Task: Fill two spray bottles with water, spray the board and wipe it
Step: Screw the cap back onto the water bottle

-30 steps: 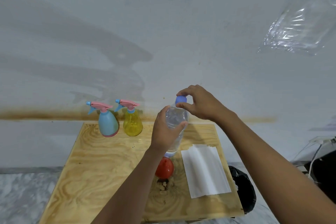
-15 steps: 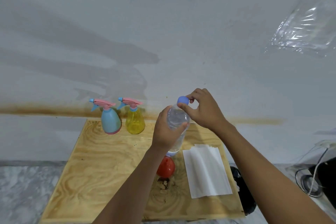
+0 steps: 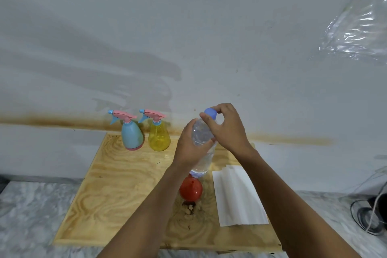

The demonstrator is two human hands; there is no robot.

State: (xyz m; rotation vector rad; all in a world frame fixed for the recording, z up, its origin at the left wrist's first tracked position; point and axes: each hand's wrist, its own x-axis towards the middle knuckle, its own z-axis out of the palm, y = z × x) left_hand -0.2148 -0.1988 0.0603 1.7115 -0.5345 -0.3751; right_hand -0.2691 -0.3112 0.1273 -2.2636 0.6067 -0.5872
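Head view: compared with half a second ago little has changed. The blue spray bottle (image 3: 132,137) and the yellow spray bottle (image 3: 159,137) stand side by side as before at the far left of the board (image 3: 117,184), close to the wall. The water bottle (image 3: 202,138) is still held up over the middle of the board. The right hand's fingers have come further round the cap (image 3: 211,113).

The left hand (image 3: 188,146) grips the clear water bottle round its upper body. Its fingers are wrapped behind the bottle and its thumb lies across the front. The right hand (image 3: 228,130) pinches the blue cap: the thumb presses the cap's left side and the curled fingers close over its top and right side.

The water bottle leans a little, with its top to the right. The cap is inside the right hand's pinch, and the shoulder is just above the left hand's thumb. The base hangs below the left hand, directly above the red funnel (image 3: 190,189) in the picture. Whether the two touch cannot be told. To the right, a white cloth (image 3: 238,197) lies flat on the board beneath the right forearm.
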